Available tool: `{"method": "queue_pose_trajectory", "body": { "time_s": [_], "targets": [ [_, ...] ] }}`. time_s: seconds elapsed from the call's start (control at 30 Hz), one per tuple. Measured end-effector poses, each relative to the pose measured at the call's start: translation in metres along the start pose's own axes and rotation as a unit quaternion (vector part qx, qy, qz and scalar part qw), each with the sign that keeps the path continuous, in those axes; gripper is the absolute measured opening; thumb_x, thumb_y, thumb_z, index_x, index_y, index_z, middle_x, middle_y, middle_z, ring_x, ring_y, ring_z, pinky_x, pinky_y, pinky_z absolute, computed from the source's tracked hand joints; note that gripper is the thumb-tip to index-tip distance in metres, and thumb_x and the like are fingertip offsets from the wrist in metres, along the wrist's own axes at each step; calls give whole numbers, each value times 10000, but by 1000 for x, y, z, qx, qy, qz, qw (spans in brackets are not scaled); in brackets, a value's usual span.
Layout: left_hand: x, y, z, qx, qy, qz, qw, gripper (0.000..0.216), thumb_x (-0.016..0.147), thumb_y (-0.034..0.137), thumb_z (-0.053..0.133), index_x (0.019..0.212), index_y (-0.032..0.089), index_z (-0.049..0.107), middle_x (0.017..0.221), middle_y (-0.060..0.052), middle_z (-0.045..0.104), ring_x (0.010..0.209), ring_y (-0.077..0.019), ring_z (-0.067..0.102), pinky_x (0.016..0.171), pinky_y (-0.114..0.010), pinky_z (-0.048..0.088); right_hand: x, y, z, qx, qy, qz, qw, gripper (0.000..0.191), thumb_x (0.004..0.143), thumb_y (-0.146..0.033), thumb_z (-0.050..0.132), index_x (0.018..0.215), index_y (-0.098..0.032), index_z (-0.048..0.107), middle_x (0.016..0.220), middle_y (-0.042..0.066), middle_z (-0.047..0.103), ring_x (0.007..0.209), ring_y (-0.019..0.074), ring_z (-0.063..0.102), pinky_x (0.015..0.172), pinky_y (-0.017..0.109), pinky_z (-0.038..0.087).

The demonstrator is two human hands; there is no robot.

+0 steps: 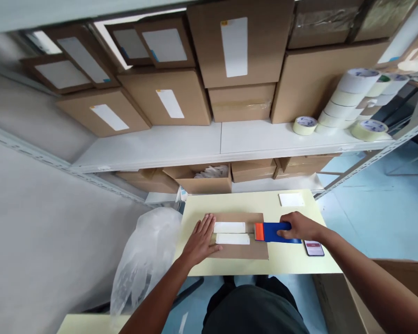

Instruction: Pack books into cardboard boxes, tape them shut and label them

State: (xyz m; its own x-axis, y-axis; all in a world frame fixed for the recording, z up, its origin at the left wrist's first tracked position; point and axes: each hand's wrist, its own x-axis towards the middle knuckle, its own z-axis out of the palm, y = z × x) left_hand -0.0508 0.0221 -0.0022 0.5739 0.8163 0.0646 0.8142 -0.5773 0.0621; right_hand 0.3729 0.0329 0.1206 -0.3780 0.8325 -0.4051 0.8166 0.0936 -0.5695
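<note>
A flat brown cardboard box (242, 253) lies on the pale yellow table, with two white labels (232, 238) on its top, one on each side of a centre seam. My left hand (202, 239) rests flat on the box's left end with its fingers stretched out. My right hand (299, 226) is closed around a blue tape dispenser (273, 232) with an orange front end. That orange end meets the right end of the box at the seam. Close to my right wrist, a phone (314, 248) with a lit screen lies partly covered.
A white card (291, 200) lies at the back of the table (223, 268). Behind stands a shelf (181, 144) with cardboard boxes (242, 41) and stacked tape rolls (344, 99). A clear plastic bag (142, 260) hangs at left; an open carton (337, 297) stands lower right.
</note>
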Motion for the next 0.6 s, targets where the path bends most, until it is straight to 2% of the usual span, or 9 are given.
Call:
{"method": "queue_pose_trajectory", "body": {
  "time_s": [0.13,0.27,0.37,0.47,0.6],
  "targets": [
    [17,18,-9,31,-13,28,999,1212,810,853,461,1629,128,-62,1668,-242,182,1542,-407,185,1217,-579,173,2,21,11,38,32,-15,999,242,779,-421,649,714,-188,642,720,33,684,636,160,596,561,245,398],
    [59,60,-17,21,-66,109,992,1347,665,947,505,1639,162,5,1688,-233,70,1543,-464,99,1214,-631,74,4,38,15,61,42,-29,997,222,765,-407,673,727,-189,661,707,22,685,615,146,585,554,233,394],
    [89,86,-18,10,-108,128,986,1433,573,993,513,1640,171,25,1688,-240,35,1538,-492,56,1195,-670,29,4,48,16,75,42,-37,996,229,772,-416,670,753,-188,677,705,19,686,593,134,576,540,225,386],
    [103,94,-15,2,-133,131,982,1455,537,1006,517,1640,190,35,1686,-246,52,1534,-493,83,1185,-684,20,3,55,16,88,46,-57,993,243,763,-426,679,771,-184,689,705,19,688,597,135,581,543,222,389],
    [105,91,-12,-2,-137,134,981,1461,518,1017,507,1640,206,40,1685,-243,86,1525,-483,139,1188,-677,34,0,66,9,110,23,-84,990,279,753,-456,693,795,-180,702,686,10,683,598,141,593,533,220,389]
  ]
}}
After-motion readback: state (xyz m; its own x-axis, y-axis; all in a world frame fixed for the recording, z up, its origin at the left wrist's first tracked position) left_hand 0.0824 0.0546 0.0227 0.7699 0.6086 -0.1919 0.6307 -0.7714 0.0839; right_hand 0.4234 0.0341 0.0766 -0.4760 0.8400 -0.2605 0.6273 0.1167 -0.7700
